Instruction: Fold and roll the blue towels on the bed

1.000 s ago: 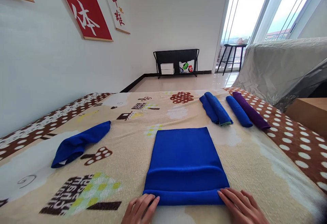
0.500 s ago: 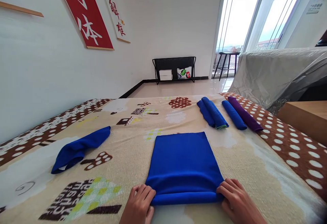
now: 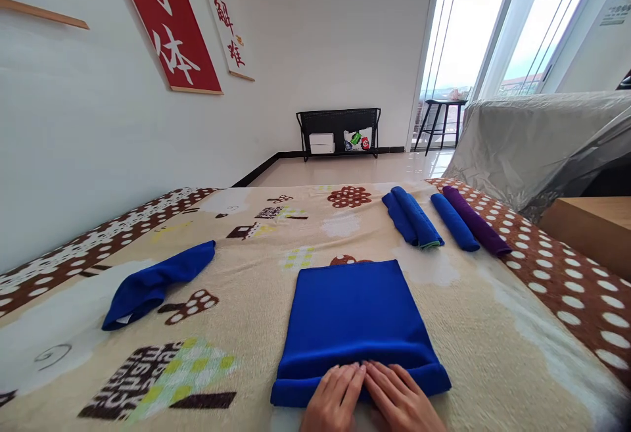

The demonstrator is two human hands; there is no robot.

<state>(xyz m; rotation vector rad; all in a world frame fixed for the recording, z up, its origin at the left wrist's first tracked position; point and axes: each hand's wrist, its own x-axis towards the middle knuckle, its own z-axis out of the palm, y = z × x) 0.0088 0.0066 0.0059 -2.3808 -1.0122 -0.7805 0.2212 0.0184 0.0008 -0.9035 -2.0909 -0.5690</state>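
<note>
The cloth (image 3: 352, 307) is apparently being rolled. Left hand (image 3: 328, 400) and right hand (image 3: 401, 398) are laid on its fold (image 3: 294, 391), fingers extended, grip unclear; even forward pressure is presumably needed.

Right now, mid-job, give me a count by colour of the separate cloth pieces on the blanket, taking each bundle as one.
Blue: 4 (partly rolled cloth, rumpled cloth, loose bundle, slim blue roll)
Purple: 1 (purple roll)
Total: 5
I can't tell whether the loose bundle is more than one cloth.
</note>
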